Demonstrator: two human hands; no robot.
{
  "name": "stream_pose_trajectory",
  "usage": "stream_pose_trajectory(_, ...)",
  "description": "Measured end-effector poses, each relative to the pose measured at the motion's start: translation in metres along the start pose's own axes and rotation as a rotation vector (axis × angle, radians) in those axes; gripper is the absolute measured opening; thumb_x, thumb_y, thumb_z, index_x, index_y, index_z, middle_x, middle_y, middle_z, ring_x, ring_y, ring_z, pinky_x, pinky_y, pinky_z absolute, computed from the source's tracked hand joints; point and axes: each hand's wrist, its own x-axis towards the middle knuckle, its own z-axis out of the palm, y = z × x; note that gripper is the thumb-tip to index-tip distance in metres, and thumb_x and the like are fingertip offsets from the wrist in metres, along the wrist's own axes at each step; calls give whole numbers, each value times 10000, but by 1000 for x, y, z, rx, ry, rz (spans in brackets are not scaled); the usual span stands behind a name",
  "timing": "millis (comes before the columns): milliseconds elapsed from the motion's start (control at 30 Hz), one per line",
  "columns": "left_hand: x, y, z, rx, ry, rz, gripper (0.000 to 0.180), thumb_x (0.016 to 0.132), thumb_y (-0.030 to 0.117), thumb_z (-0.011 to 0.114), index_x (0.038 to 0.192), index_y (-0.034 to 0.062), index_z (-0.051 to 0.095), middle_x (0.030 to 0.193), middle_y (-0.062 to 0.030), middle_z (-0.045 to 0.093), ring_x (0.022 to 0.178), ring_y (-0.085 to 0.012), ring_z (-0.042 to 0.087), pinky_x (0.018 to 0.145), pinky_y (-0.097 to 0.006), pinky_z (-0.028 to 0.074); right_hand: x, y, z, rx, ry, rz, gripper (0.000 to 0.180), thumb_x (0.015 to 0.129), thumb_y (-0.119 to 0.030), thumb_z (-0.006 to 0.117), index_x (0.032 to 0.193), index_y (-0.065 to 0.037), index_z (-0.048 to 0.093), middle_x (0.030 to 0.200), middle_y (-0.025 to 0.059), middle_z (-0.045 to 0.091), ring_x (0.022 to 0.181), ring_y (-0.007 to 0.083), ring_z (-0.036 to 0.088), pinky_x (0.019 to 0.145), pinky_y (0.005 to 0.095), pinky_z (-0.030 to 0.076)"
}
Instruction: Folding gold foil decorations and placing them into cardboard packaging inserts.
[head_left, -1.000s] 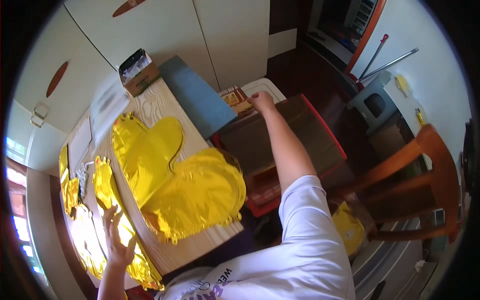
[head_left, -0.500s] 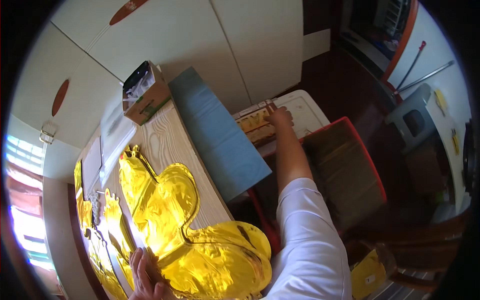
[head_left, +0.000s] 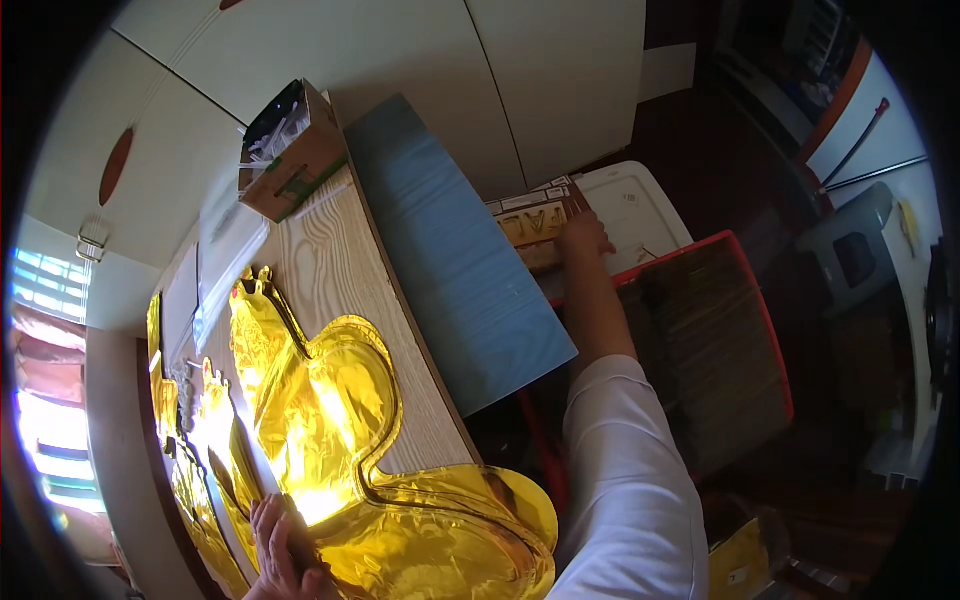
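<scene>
A large crinkled gold foil balloon, lying flat and curvy-edged, spreads over the wood-grain table. My left hand rests on its near left edge, fingers side by side and thumb apart, with a dark shadow beside them. Far to the right, my right arm reaches past the table to a flat brown box with gold lettering. That box sits on a white lid. My right hand is at the box's right edge with its fingers curled; what they grip, if anything, is hidden.
A blue board lies along the table's right edge. At the back stands a cardboard box of clear plastic pieces. More gold foil shapes lie left. A red-rimmed bin is beside my right arm; white cabinets stand behind.
The view has shifted, moving most things rightward or down-left in the picture. My right hand has come slightly nearer along the box's right edge. My left hand stays on the foil.
</scene>
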Motion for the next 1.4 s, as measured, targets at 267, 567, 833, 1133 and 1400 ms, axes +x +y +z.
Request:
stream_pose_trajectory(267, 3, -1, 0, -11, 12, 15, 720, 899, 511, 369, 1343, -54, 338, 1351, -308, 368, 1258, -443, 357, 1046, -578, 228, 18, 20, 4, 178, -53, 56, 852, 748, -249, 725, 1384, 22, 226, 1356, 270, 365, 1230, 375, 464, 985, 437, 436)
stream_pose_trajectory(567, 5, 0, -1, -5, 10, -11, 713, 896, 524, 369, 1310, -56, 389, 1353, -305, 362, 1258, -442, 358, 1046, -573, 233, 44, 27, 14, 111, -66, 38, 647, 731, -261, 744, 1280, -29, 490, 1289, 226, 429, 1148, 370, 525, 959, 439, 451)
stream_pose_trajectory(833, 15, -10, -6, 9, 18, 45, 724, 889, 532, 381, 1313, -54, 394, 1369, -312, 343, 1262, -455, 349, 1056, -572, 216, 113, 56, 39, 136, -343, -30, 601, 691, -333, 784, 1203, -69, 609, 1169, 121, 629, 1027, 275, 616, 889, 400, 472)
stream_pose_trajectory(1133, -2, 0, -5, 27, 35, 6, 684, 897, 490, 397, 1317, -50, 390, 1375, -324, 339, 1259, -470, 357, 1058, -580, 214, 29, 38, 7, 1125, -637, 76, 352, 800, -118, 683, 1106, -22, 540, 1053, 155, 577, 886, 305, 627, 763, 444, 551)
stream_pose_trajectory(1400, -9, 1, -13, 47, 37, -31, 665, 855, 486, 484, 1238, -58, 484, 1326, -319, 388, 1225, -487, 391, 1038, -601, 240, -18, 16, -69, 1129, -465, -51, 385, 834, -107, 641, 1187, -29, 507, 1187, 131, 519, 1053, 278, 553, 812, 409, 539)
